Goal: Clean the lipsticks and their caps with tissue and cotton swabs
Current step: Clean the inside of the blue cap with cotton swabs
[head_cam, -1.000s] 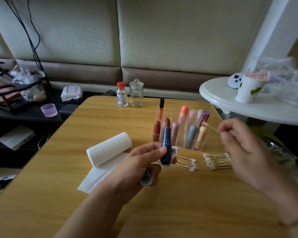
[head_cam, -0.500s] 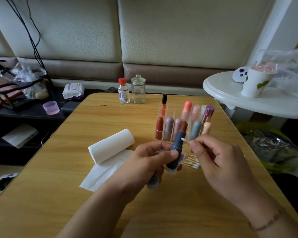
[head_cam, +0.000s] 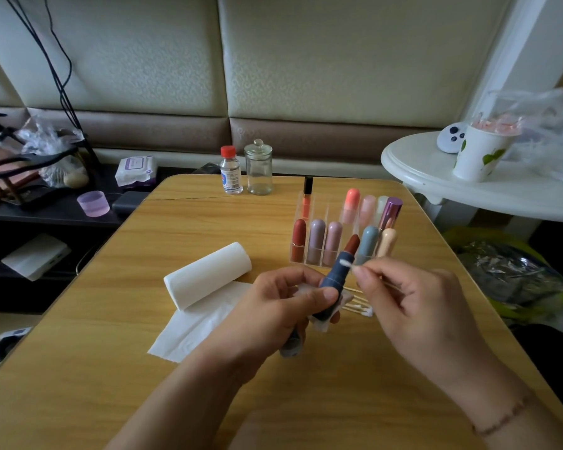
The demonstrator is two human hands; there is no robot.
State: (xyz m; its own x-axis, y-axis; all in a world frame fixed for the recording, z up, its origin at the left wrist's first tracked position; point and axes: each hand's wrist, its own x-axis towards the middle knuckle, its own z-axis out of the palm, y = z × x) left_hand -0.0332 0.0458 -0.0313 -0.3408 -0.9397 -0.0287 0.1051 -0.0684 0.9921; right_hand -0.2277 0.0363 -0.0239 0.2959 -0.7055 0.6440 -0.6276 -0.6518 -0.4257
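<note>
Left hand (head_cam: 273, 306) grips an uncapped dark-blue lipstick (head_cam: 335, 280), tilted, red bullet up and away from the palm, with a scrap of tissue (head_cam: 322, 323) tucked under the fingers. Something grey-blue, likely its cap (head_cam: 291, 345), pokes out below the same palm; can't be sure. Right hand (head_cam: 416, 306) pinches a cotton swab (head_cam: 346, 264), white tip touching the tube's collar just beneath the bullet.

Judgement: early going. One lipstick is mid-clean at the rim. Past the fingertips of both hands, a clear organizer (head_cam: 306, 258) holds roughly ten capped lipsticks (head_cam: 333, 238), apparently untouched; whether any are already done can't be told. So most of the work looks left.

Spare swabs (head_cam: 359, 308) lie on the wooden table (head_cam: 208, 401) between the two hands. A tissue roll (head_cam: 207, 276) with a trailing sheet sits just outboard of the left hand.

Writing: a small red-capped bottle (head_cam: 230, 172) far beyond the hands has a label, too small to read. No brand legible on any lipstick.
</note>
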